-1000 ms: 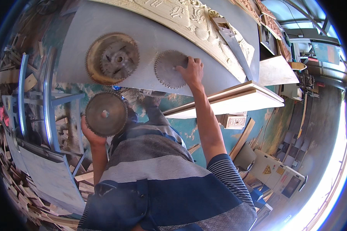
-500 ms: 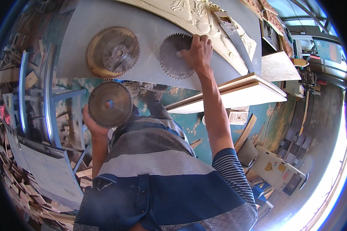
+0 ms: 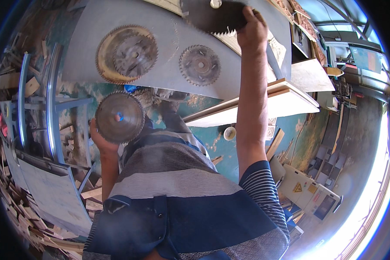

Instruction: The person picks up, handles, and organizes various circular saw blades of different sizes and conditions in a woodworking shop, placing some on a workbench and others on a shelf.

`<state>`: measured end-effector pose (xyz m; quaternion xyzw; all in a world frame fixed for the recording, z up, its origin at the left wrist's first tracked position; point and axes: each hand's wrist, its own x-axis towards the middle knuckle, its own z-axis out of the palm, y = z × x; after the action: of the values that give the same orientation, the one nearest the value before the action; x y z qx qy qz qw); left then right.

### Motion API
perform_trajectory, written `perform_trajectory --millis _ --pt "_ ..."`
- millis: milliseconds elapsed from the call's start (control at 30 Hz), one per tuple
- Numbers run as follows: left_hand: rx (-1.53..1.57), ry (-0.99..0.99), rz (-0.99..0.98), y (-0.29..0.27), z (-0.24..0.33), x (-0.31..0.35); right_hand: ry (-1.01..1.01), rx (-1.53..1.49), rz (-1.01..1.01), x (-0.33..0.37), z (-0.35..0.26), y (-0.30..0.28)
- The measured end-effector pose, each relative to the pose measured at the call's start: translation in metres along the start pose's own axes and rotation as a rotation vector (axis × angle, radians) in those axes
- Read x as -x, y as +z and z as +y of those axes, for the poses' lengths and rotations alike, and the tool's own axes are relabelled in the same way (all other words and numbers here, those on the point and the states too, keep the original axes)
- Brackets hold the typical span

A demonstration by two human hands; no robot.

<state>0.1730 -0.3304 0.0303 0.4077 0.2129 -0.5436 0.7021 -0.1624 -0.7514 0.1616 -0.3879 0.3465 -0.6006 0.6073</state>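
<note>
Teeth on the dark saw blade look sharp, so it is best to hold it tight, move it slowly and keep bare skin well off the tips. The right hand pinches that blade by its right edge, up over the far side of the worktop, while the left hand grips a grey round blade by its lower left side, with most of its fingers hidden behind. Between the hands, a small round blade lies flat on the worktop, near two stacked blades.
</note>
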Motion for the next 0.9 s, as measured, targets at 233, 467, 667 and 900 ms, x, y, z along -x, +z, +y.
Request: perform_trajectory --millis 233,467,667,900 --pt "0.028 -0.002 -0.056 -0.008 -0.004 -0.001 -0.012 -0.035 0.148 0.021 -0.011 0.010" --pt "0.039 -0.011 -0.071 -0.015 -0.008 -0.005 0.237 0.065 0.324 0.051 0.048 -0.022" --pt "0.036 -0.024 -0.040 -0.009 -0.012 0.004 0.252 -0.028 0.332 0.077 0.096 -0.059" --pt "0.035 -0.023 -0.057 -0.001 -0.015 0.009 0.345 0.022 0.492 0.133 0.108 -0.099"
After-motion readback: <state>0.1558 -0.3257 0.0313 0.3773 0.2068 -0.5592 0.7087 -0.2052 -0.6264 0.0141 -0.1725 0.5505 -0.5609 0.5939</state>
